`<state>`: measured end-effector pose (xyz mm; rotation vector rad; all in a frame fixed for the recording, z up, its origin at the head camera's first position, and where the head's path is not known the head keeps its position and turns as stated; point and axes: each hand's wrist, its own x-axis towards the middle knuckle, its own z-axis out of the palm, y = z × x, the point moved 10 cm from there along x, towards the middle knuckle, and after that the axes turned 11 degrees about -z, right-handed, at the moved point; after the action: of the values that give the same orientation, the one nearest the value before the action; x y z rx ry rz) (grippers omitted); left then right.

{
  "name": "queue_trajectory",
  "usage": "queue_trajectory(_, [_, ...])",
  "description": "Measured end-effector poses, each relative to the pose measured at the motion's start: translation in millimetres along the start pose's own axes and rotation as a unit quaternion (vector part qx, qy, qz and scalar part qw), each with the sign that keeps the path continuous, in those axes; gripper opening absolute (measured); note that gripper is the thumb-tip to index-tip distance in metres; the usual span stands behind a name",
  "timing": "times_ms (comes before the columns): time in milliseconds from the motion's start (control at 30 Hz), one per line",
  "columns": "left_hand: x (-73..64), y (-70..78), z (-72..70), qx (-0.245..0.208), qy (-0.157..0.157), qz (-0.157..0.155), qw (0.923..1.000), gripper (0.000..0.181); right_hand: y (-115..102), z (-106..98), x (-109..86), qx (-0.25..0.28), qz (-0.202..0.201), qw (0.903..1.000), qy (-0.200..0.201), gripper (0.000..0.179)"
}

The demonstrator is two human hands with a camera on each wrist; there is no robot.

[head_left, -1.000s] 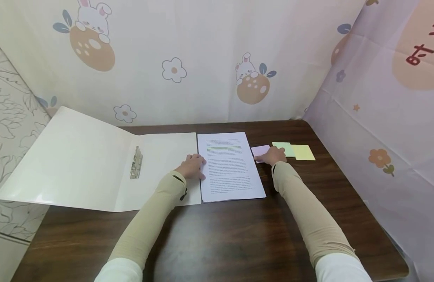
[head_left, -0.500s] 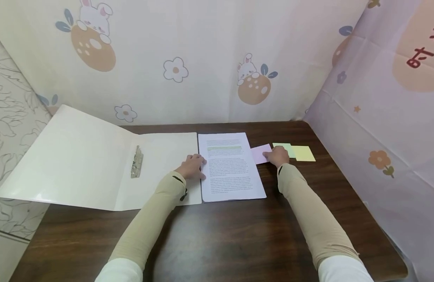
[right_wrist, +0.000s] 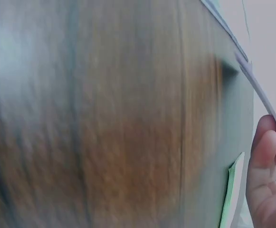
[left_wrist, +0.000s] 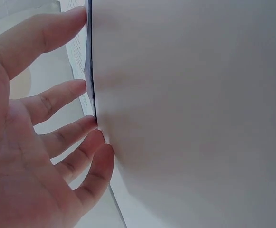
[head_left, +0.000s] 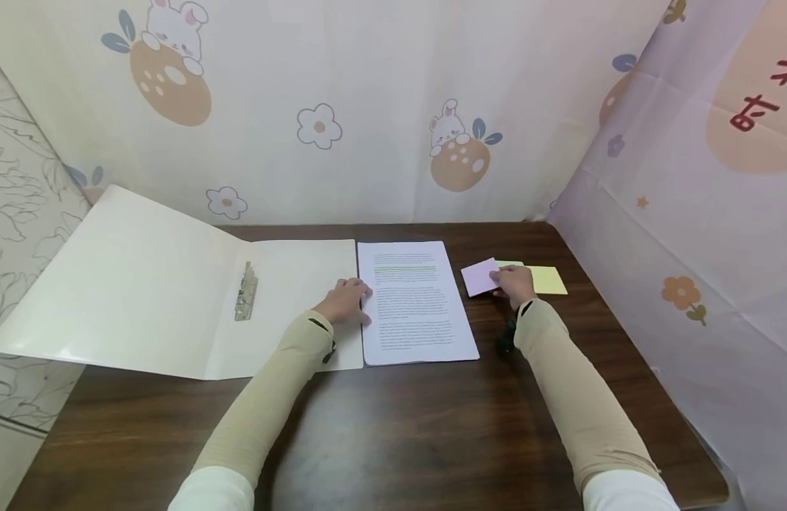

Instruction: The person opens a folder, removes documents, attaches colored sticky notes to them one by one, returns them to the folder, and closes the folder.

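My right hand (head_left: 517,285) pinches a lilac sticky-note pad (head_left: 479,277) at its right side, beside a stack of printed pages (head_left: 419,305). In the right wrist view the lilac pad (right_wrist: 261,92) shows edge-on, raised above the table, with fingers (right_wrist: 266,142) against it. My left hand (head_left: 344,301) rests at the left edge of the pages, fingers spread. In the left wrist view, the left fingertips (left_wrist: 83,88) line up along the paper edge. A green sticky-note pad (head_left: 509,263) lies partly hidden behind the right hand, with a yellow pad (head_left: 548,279) beside it.
An open white folder (head_left: 304,277) with a metal clip (head_left: 245,292) lies left of the pages; its cover (head_left: 125,291) spreads out to the left past the table edge. Everything lies on a dark wooden table (head_left: 393,433), with printed curtains (head_left: 367,106) behind and at right.
My right hand has drawn the lilac pad to the right, away from the pages, and lifted it. The left hand has kept its place at the pages' edge.
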<state>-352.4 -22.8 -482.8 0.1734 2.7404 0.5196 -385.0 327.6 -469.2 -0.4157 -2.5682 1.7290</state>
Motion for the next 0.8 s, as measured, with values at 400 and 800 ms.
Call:
queue_trajectory(400, [-2.4, -0.8, -1.1, -0.015, 0.015, -0.01, 0.9997, 0.051, 4, 19, -3.2, 0.06, 0.031, 0.997, -0.037, 0.05])
queue_trajectory(800, [3.5, -3.5, -10.9, -0.065, 0.046, -0.036, 0.9962, 0.047, -16, 44, -15.0, 0.076, 0.025, 0.9945, -0.067, 0.049])
